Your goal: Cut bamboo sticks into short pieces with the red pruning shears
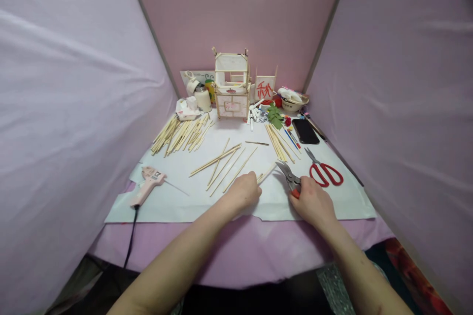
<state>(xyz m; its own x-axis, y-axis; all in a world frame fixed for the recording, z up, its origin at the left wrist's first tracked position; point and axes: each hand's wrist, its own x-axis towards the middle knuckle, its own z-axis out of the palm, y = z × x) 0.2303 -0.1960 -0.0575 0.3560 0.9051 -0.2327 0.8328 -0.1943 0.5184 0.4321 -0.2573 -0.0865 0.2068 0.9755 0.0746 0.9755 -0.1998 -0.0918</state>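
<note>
Pale sheet (173, 209): two hands (314, 201), one pruner (292, 176)

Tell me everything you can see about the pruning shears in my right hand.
The pruning shears have grey, metallic-looking blades and orange-red handles, largely covered by the right hand gripping them. They point forward and to the left, above the white sheet. The blade tips are close to the far end of a pale stick held in the left hand; whether they touch it is unclear.
</note>
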